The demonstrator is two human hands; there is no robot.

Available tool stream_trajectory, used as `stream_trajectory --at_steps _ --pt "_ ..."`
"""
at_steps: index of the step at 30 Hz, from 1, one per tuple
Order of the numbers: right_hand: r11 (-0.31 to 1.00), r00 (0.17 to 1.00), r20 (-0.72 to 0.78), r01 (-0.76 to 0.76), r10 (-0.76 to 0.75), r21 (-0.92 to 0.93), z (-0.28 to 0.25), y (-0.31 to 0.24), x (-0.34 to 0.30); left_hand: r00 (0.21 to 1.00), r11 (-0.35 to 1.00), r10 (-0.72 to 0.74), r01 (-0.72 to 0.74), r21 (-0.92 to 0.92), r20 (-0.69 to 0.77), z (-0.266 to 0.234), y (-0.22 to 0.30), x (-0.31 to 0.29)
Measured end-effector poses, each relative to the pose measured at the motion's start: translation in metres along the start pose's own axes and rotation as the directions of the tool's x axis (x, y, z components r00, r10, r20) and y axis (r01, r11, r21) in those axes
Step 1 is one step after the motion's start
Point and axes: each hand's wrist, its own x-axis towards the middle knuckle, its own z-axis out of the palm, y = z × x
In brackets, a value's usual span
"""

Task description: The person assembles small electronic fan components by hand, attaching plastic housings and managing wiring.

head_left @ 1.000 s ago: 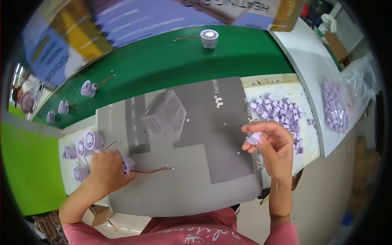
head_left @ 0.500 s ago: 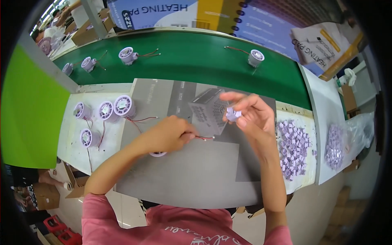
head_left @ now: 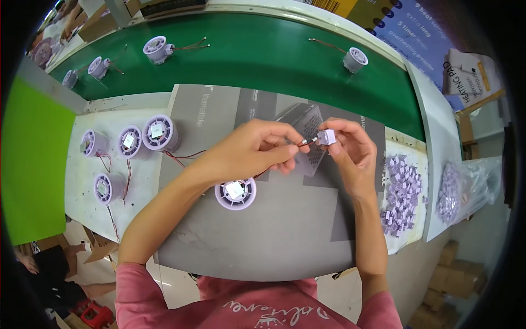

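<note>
My left hand (head_left: 256,147) pinches a pair of thin red and black wires (head_left: 307,143) close to their white-tipped ends. Between the thumb and fingers of my right hand (head_left: 355,159) is a small lilac plastic piece (head_left: 327,136), its side turned toward the wire tips. The tips reach right up to the piece; whether they go inside it I cannot tell. Below my left wrist a round lilac fan unit (head_left: 235,193) with a white square on its hub lies on the grey printed board (head_left: 263,236). The wires appear to run from this unit, partly hidden by my hand.
Several similar fan units (head_left: 160,132) with trailing wires stand at the left. A heap of lilac pieces (head_left: 402,194) lies at the right, beside a clear plastic bag (head_left: 449,192) of more. Beyond, a green conveyor belt (head_left: 263,60) carries several units. A green panel (head_left: 38,159) borders the left.
My left hand has moved up and right with the wires, meeting the lilac piece in my right hand. The fan unit under my left arm now shows more fully. The whole view has shifted slightly.
</note>
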Motion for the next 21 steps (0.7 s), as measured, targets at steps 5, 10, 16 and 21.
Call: stream_trajectory --at_steps 5,10,16,21 --pt "0.995 0.997 -0.041 0.064 -0.068 -0.080 0.010 0.000 -0.001 0.988 0.986 0.138 -0.131 0.099 -0.065 0.001 0.000 0.007" --pt "0.979 0.987 -0.016 0.158 -0.161 -0.127 0.010 -0.001 -0.002 0.996 0.992 0.040 -0.030 0.122 -0.075 0.005 0.009 0.004" --pt "0.904 0.982 0.020 0.182 -0.189 -0.388 0.010 0.002 -0.003 0.992 0.997 0.065 -0.059 0.058 -0.109 0.000 0.000 0.006" --pt "0.960 0.993 -0.038 0.095 -0.109 -0.265 0.013 0.001 -0.004 0.994 0.997 -0.015 0.023 0.078 -0.104 0.002 0.010 0.003"
